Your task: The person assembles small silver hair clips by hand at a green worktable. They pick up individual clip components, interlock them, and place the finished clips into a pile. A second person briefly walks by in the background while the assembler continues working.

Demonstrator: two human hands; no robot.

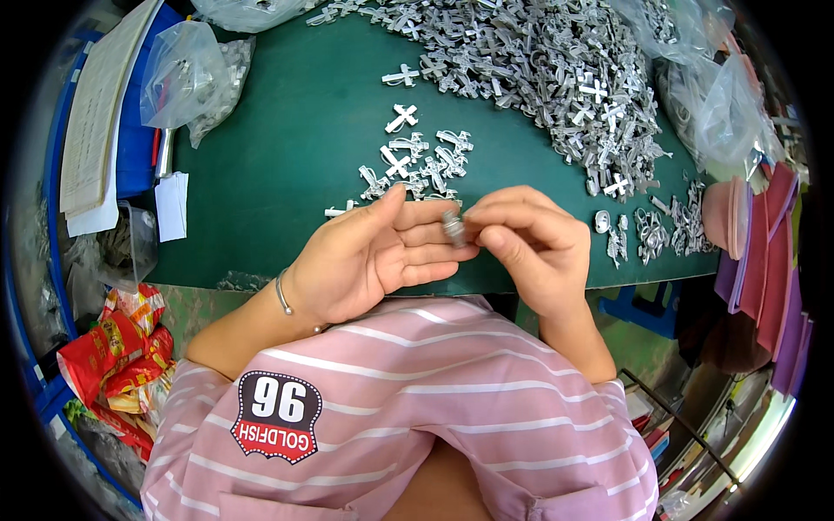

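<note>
My left hand (369,256) lies palm up at the near edge of the green table, its fingers stretched out. Between thumb and fingertips my right hand (539,243) pinches a small silver metal piece (453,227), blurred, over the left fingers; its exact shape cannot be made out. Just beyond the left fingertips is a loose group of silver cross-shaped metal parts (395,161). A single cross (402,118) lies a little farther off, and a big heap of similar parts (530,69) spreads across the far right.
Small clusters of silver parts (651,234) lie at the table's right. Clear plastic bags (187,74) stand far left and far right. Papers (95,130) and a blue bin (139,156) are at the left, red packets (113,352) below. Coloured cloths (769,252) hang at the right.
</note>
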